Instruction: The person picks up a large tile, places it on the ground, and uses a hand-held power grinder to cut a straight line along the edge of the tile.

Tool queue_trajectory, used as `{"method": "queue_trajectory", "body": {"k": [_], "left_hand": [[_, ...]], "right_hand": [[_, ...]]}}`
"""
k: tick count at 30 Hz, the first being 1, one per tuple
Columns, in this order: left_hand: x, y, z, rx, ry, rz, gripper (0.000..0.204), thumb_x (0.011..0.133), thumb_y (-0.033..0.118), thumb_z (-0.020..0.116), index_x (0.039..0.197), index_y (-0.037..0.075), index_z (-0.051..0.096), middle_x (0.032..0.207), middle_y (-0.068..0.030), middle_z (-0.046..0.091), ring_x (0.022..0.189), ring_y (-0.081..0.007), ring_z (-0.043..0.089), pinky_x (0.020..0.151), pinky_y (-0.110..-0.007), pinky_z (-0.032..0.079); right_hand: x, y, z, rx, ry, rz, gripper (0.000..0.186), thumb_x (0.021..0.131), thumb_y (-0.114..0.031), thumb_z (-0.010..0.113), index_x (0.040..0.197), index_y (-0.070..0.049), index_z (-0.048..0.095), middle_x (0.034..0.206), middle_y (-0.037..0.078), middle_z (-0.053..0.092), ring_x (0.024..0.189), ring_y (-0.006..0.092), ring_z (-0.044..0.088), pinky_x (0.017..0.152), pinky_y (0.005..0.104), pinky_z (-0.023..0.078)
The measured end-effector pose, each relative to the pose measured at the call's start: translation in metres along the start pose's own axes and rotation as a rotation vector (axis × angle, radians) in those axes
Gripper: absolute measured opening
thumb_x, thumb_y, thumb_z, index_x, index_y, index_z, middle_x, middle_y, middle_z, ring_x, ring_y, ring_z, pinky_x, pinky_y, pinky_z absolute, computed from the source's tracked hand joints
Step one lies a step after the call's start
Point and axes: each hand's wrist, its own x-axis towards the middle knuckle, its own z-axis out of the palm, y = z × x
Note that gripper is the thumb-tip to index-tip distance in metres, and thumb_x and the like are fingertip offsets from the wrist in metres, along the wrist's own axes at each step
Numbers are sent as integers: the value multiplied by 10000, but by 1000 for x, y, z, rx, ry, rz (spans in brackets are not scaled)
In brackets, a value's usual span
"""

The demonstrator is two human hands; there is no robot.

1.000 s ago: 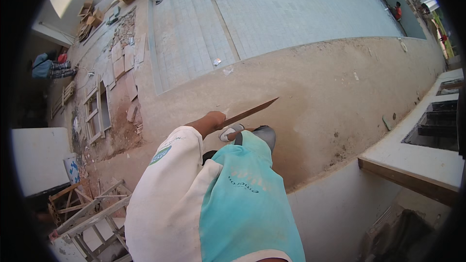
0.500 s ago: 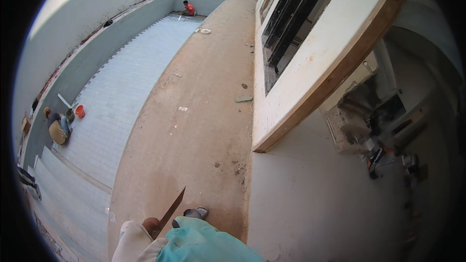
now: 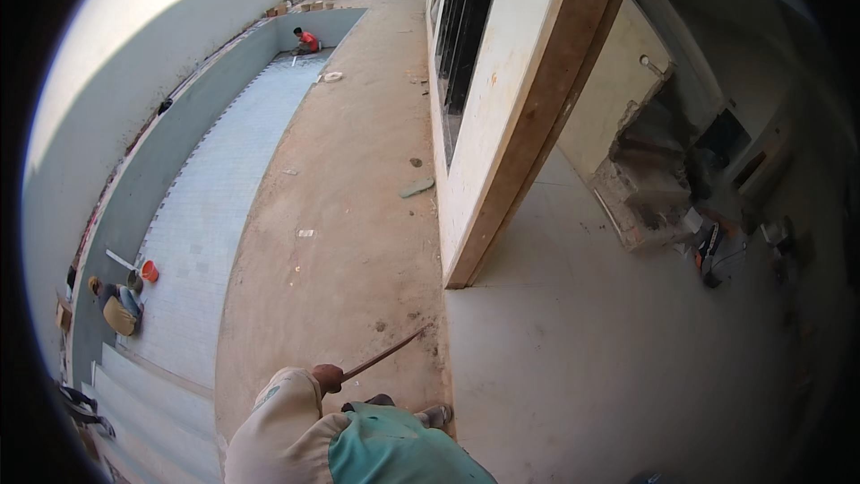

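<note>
My left hand [image 3: 328, 378] is closed around the near end of a long, thin brown blade [image 3: 383, 354], in a pale sleeve [image 3: 285, 403]. The blade's kind is not clear; it tapers toward its far tip. It slants up and to the right over the brown walkway, its tip close to the white floor's edge. Below the hand are my teal shirt [image 3: 394, 446] and one shoe [image 3: 436, 416]. My right hand is out of view.
A tiled pool [image 3: 233, 161] lies sunken on the left, with a crouching person [image 3: 121, 305] beside an orange bucket [image 3: 150, 271] and another person [image 3: 306, 41] farther off. A wood-edged wall corner [image 3: 515, 161] stands ahead right. A green slab [image 3: 417, 188] lies on the walkway [image 3: 331, 278].
My left hand and the blade have swung up and right; the blade now lies flatter and points right. My shoe is farther right, and the view has shifted toward the doorway.
</note>
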Motion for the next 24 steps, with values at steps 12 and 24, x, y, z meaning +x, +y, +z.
{"method": "queue_trajectory", "body": {"k": [12, 24], "left_hand": [[104, 211, -111, -19, -39, 9, 528, 803, 522, 539, 1094, 100, 663, 1109, -175, 641, 1058, -321, 605, 895, -412, 460], [251, 434, -240, 374, -102, 268, 541, 705, 471, 687, 1001, 19, 677, 980, -169, 679, 935, -321, 654, 795, -410, 513]], "right_hand": [[70, -189, -108, 533, 44, -389, 230, 854, -247, 663, 876, -50, 546, 721, 44, 558, 587, 156, 581, 495, 289, 499], [147, -333, -251, 501, 178, -41, 236, 859, -231, 670, 888, -24, 562, 703, 72, 584, 565, 176, 591, 500, 317, 517]]}}
